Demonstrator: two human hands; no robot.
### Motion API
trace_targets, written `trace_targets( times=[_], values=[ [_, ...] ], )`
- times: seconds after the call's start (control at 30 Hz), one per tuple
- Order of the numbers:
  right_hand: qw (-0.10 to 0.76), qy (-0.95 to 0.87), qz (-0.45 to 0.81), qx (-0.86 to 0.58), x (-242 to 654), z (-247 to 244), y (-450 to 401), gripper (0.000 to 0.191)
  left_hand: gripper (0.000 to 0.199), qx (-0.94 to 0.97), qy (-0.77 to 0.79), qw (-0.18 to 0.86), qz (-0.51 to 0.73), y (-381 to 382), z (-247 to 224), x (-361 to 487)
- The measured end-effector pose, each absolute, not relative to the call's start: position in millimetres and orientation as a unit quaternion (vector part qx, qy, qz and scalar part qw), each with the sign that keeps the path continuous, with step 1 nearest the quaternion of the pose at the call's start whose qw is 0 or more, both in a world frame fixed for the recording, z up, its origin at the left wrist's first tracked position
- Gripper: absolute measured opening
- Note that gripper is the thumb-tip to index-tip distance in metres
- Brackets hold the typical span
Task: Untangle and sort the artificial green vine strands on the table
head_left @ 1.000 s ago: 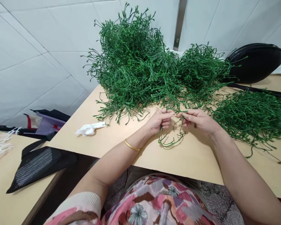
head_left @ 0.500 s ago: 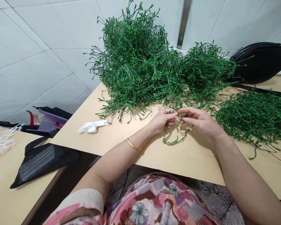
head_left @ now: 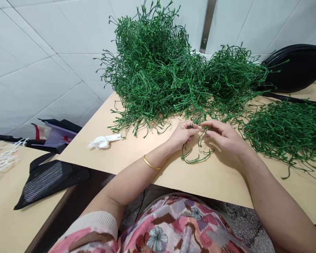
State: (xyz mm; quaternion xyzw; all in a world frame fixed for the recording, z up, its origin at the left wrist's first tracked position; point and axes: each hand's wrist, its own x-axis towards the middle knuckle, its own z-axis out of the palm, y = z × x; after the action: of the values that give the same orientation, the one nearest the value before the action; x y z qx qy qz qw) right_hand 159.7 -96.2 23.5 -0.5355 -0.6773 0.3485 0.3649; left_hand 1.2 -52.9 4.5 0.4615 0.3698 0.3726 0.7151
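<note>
- Parted now, the right hand's [head_left: 225, 135] thumb and forefinger were pinched together a second ago.
- Right hand curls loosely around a green tip; from where I stand, I cannot tell whether it grips.
- Left hand [head_left: 183, 135] pinches thin green strands [head_left: 195, 161], which droop in an open curve above or onto the pale wooden surface [head_left: 213, 186], between and below both hands.
- Handling of these few strands looks, to my eye, partway through; plenty more lie loose.
- Counted: two hands; three green heaps, one tall [head_left: 152, 70] against the wall, one smaller [head_left: 229, 73] adjoining it, one low [head_left: 287, 130] at right. Strands are too tangled to count.
- Also one crumpled white item [head_left: 101, 142] and one gold bracelet [head_left: 150, 163].
</note>
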Motion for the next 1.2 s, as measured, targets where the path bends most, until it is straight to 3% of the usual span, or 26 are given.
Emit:
trace_targets(
  times=[0.23, 0.4, 0.5, 0.57, 0.7, 0.8, 0.9, 1.0, 1.2],
  values=[
    [0.413, -0.623, 0.325, -0.579, 157.9, 18.6, -91.2, 0.022, 0.024, 0.443, 0.332, 0.707, 0.440, -52.3, 9.0, -3.1],
    [0.409, -0.645, 0.247, -0.597, 148.9, 4.9, -89.0, 0.032, 0.018, 0.499, 0.336, 0.698, 0.389, -59.3, 8.7, 1.6],
    [0.370, -0.666, 0.273, -0.588, 147.7, 6.8, -91.6, 0.040, 0.013, 0.490, 0.378, 0.666, 0.416, -53.1, 2.8, 2.4],
    [0.337, -0.678, 0.307, -0.577, 151.8, 12.4, -93.4, 0.043, 0.012, 0.481, 0.409, 0.634, 0.446, -44.0, -1.6, 0.1],
    [0.320, -0.673, 0.316, -0.587, 169.5, 26.5, -93.5, 0.041, 0.030, 0.476, 0.441, 0.534, 0.542, -27.4, -4.4, -9.0],
    [0.396, -0.623, 0.345, -0.580, 180.8, 33.7, -92.4, 0.039, 0.033, 0.522, 0.436, 0.386, 0.623, -29.3, 4.3, -14.5],
    [0.479, -0.593, 0.380, -0.524, 181.4, 34.5, -92.8, 0.037, 0.022, 0.616, 0.379, 0.290, 0.626, -46.5, 18.8, -14.1],
    [0.507, -0.594, 0.417, -0.466, 172.5, 29.1, -94.2, 0.046, 0.013, 0.690, 0.318, 0.353, 0.546, -68.2, 27.8, -6.2],
    [0.474, -0.577, 0.514, -0.423, 151.1, 26.2, -101.6, 0.068, 0.007, 0.695, 0.316, 0.440, 0.473, -79.3, 17.2, 7.9]
  ],
)
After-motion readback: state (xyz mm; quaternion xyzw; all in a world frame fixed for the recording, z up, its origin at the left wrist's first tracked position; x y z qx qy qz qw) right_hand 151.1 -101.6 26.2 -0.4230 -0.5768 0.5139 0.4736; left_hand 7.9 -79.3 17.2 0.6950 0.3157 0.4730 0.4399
